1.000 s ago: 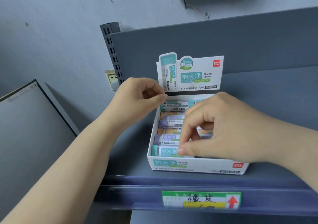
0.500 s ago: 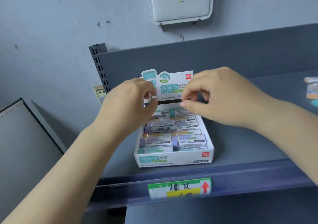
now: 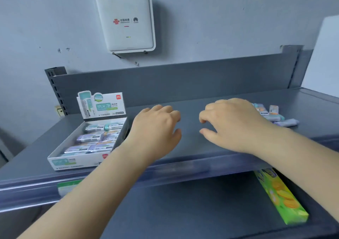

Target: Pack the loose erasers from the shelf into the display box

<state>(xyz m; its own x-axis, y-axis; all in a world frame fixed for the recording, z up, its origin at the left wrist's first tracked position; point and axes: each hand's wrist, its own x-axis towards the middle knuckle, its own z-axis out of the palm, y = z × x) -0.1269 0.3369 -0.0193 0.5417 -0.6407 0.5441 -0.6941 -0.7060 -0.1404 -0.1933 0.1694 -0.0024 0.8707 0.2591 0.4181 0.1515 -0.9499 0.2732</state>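
Display box of wrapped erasers beside my empty, loosely curled left hand; loose erasers behind my equally empty, slack right hand.

Both hands hover over the grey shelf, holding nothing: the left hand near centre, fingers loosely curled, the right hand just at its 3 o'clock, fingers bent downward. The display box, at 9 o'clock, holds rows of wrapped erasers. Loose erasers lie at 3 o'clock. A white router hangs at 12 o'clock; a green box sits at 5 o'clock.
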